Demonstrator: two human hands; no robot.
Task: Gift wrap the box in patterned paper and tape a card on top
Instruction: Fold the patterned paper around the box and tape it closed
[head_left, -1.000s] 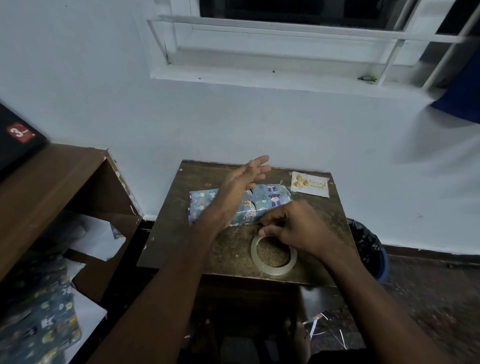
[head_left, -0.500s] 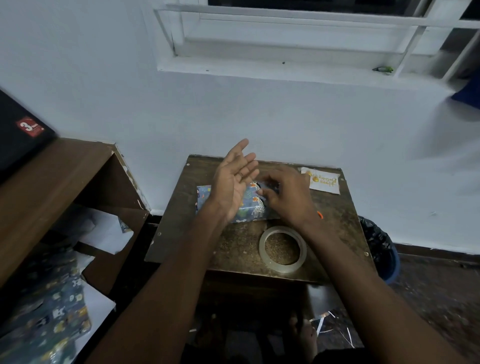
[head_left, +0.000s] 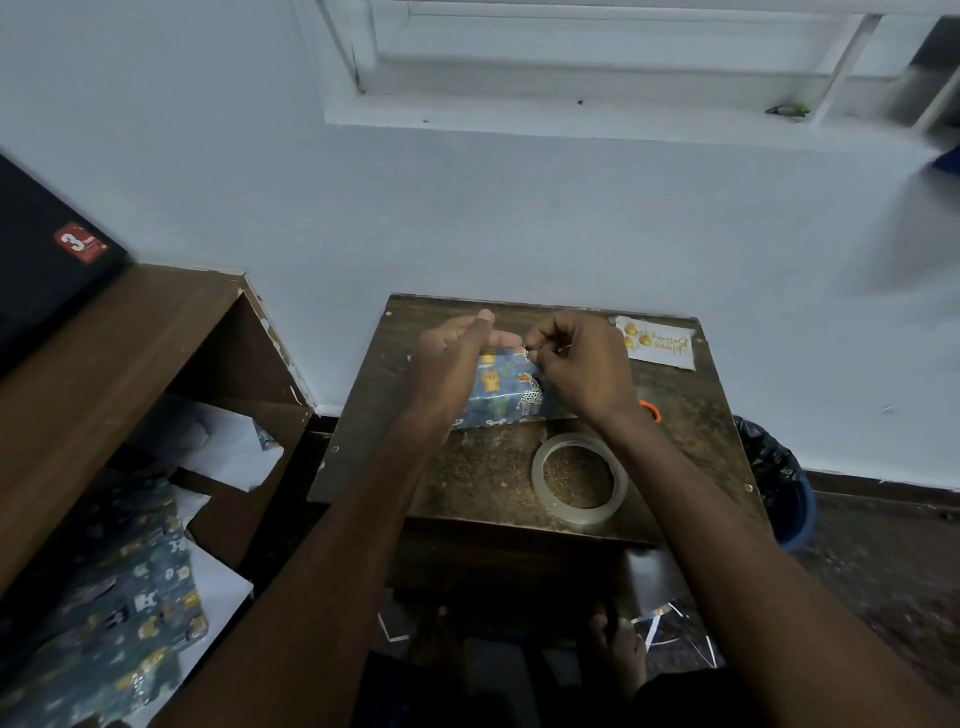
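Dim rm: white wall (head_left: 519, 208), window sill (head_left: 571, 111), brown shelf unit (head_left: 130, 353).

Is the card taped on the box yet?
Not yet. The card lies flat on the table, apart from the wrapped box.

My right hand (head_left: 582, 364) has left the tape roll (head_left: 579, 480) and come up over the wrapped box (head_left: 501, 395), fingers now curled and pinching at its far edge. My left hand (head_left: 457, 358), open and raised a second ago, has lowered beside the box's left end.
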